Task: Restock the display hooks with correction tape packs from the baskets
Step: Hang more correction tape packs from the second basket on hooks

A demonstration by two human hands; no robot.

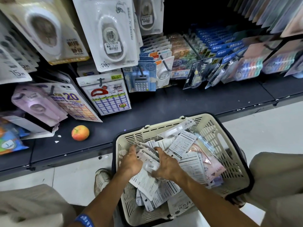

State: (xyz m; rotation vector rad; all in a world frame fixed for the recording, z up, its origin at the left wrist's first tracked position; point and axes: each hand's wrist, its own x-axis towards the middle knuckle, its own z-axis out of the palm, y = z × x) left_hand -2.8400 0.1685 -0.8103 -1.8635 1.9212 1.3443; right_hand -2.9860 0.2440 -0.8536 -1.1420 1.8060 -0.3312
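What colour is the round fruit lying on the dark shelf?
The apple is yellow-orange with red patches, seen in the head view, left of the basket.

The basket is cream with a black rim, its packs white with grey print (one pink). An orange-red, yellow-patched apple sits near the dark grey shelf's front edge. Hanging packs are blue.

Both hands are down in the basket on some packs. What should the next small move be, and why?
Probably lift the gathered packs clear of the basket: the left hand and right hand already grip them from both sides, and the hooks hang up on the display, above the shelf.
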